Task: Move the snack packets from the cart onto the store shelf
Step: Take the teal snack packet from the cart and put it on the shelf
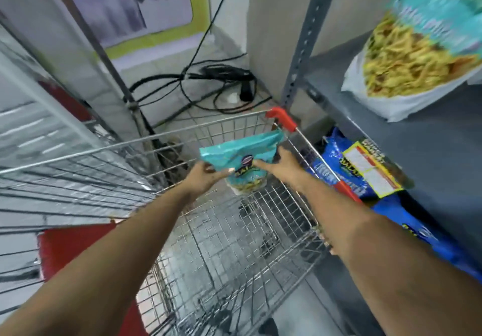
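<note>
A teal snack packet (241, 154) is held over the far end of the wire cart (234, 231). My left hand (206, 176) grips its left lower edge and my right hand (283, 163) grips its right side. Beneath it the cart basket shows bare wire mesh. On the grey store shelf (430, 137) at the right stands another teal packet of yellow snacks (417, 56).
Blue packets (347, 168) lie on the lower shelf level beside the cart's red-trimmed rim (283, 119). Black cables (214, 82) lie on the floor beyond the cart. A metal rack (52, 137) stands on the left, with a red panel (75, 252) below it.
</note>
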A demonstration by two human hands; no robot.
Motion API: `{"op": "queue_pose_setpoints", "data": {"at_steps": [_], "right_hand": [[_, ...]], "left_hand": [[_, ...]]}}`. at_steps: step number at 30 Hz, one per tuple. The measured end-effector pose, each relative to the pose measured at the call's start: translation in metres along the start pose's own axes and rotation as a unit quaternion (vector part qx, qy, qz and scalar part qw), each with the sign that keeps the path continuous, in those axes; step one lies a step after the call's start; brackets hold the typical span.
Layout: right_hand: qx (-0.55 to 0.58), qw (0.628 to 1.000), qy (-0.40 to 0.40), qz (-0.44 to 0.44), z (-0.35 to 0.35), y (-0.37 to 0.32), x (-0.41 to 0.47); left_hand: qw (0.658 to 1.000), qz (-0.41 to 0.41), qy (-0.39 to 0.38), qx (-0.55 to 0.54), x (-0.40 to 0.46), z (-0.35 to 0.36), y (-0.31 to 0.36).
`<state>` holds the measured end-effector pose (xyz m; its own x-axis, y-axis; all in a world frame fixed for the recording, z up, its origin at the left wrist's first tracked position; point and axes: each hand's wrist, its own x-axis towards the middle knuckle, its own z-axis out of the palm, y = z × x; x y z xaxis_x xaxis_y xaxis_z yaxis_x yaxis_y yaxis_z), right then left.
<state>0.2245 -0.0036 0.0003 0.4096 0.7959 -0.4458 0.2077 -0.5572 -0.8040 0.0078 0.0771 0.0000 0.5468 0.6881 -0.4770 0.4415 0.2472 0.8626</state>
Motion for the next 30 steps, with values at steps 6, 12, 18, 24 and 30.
{"op": "queue_pose_setpoints", "data": {"at_steps": [6,12,18,24,30], "right_hand": [[0.027,0.999,0.027,-0.011,0.012,0.000,-0.006],[0.020,0.998,0.029,-0.060,0.010,-0.034,-0.046],[0.092,0.992,0.042,-0.081,-0.006,-0.071,-0.108],[0.154,0.974,0.107,-0.129,-0.053,-0.103,-0.179],[0.169,0.926,0.284,-0.181,-0.131,-0.105,-0.259]], "left_hand": [[0.988,0.064,0.055,0.127,-0.003,0.006,0.019],[0.977,0.103,0.078,0.167,-0.029,-0.024,0.067],[0.974,0.160,-0.001,0.157,-0.079,-0.035,0.119],[0.959,0.215,-0.045,0.177,-0.108,-0.016,0.181],[0.922,0.307,-0.153,0.179,-0.124,0.055,0.265]]}}
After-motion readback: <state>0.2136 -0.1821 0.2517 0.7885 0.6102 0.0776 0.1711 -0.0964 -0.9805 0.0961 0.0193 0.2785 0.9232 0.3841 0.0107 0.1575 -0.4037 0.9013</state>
